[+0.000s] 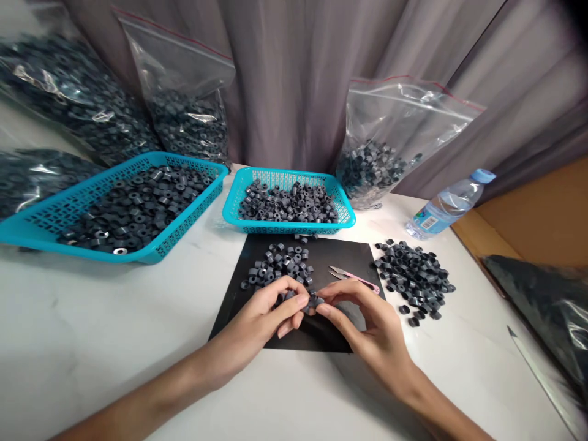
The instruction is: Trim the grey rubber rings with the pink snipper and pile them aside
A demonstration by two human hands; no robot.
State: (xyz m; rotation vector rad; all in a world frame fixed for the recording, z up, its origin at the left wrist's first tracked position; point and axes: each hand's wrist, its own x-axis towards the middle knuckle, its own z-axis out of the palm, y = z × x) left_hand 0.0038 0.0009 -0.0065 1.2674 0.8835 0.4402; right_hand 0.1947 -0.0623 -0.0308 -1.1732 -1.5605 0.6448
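Note:
My left hand (271,309) is closed, its thumb and curled fingers gathered around small dark grey ring-shaped parts. Opposite it, my right hand (367,315) pinches one small grey ring-shaped part (315,302) between thumb and forefinger. The fingertips of both hands nearly meet at this part, over a black mat (234,306). Just beyond my left hand lies a loose pile of the same grey parts (280,263) on the mat. Pink-handled thread snips (356,279) rest behind my right hand, blades pointing left.
Two blue baskets (289,228) (156,248) of grey parts stand behind the mat. Another pile of parts (416,275) lies at right, near a water bottle (450,205). Zip bags of parts (190,122) (374,165) lean against the grey curtain (285,73).

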